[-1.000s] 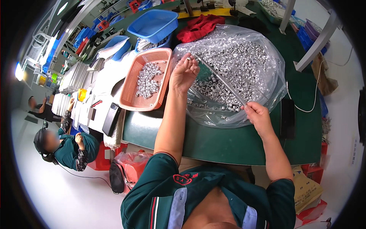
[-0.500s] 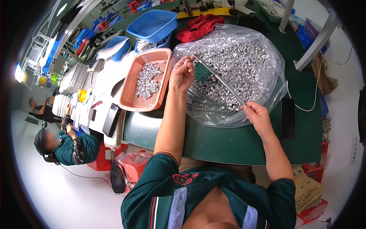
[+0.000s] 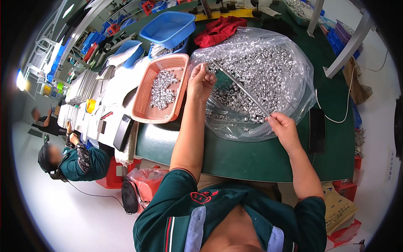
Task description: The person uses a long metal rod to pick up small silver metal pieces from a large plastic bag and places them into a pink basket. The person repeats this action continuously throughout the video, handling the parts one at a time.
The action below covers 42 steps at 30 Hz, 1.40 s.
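My right hand grips the near end of a thin, straight metal rod. The rod slants up and left across a clear plastic bag full of small, shiny metal ring-like pieces. Just left of the rod's far tip is my left hand, its fingers bent and pinched together. Whatever lies between those fingertips is too small to make out. Beside this hand stands a pink plastic basket, with a heap of similar metal pieces in it.
Beyond the pink basket are a blue basket and a red cloth. A black phone-like slab lies right of the bag on the green table. A metal post rises at the right. A co-worker sits at the left.
My left hand has shifted slightly down and left, a little away from the rod's tip. The right hand and rod stay nearly still. The co-worker's hands have moved.
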Available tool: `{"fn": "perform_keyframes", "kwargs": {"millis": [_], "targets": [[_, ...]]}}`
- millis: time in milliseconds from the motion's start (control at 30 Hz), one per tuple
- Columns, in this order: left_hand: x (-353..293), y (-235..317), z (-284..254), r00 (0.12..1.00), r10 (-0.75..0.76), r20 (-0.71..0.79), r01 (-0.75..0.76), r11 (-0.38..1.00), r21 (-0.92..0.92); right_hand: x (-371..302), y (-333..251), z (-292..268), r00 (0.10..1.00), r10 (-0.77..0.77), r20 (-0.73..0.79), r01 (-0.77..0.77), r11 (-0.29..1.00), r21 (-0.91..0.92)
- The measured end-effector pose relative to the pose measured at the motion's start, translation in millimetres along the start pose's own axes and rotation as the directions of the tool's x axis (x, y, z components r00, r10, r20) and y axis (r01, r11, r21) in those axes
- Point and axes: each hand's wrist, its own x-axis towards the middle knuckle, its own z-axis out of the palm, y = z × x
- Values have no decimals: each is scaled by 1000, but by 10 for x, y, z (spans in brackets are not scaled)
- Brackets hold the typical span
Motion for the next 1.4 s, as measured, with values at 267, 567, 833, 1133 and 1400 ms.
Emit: {"fn": "perform_keyframes", "kwargs": {"millis": [267, 567, 833, 1133, 1400], "targets": [[-71, 6, 53, 968, -173, 184, 230, 905, -359, -7, -8, 5, 999, -30, -18, 29, 998, -50], [-70, -32, 118, 971, -191, 146, 235, 875, -423, -21, -26, 20, 998, -51, -23, 49, 995, -83], [-97, -47, 164, 981, -170, 94, 194, 882, -430, -22, -17, 22, 998, -55, -24, 53, 993, -104], [-56, -7, 113, 958, -146, 246, 237, 887, -397, -14, 1, 19, 997, -77, -29, 73, 989, -131], [-83, 232, 101, 989, -115, 89, 112, 993, 39, -24, -14, 20, 950, -287, -127, 217, 892, -397]]}}
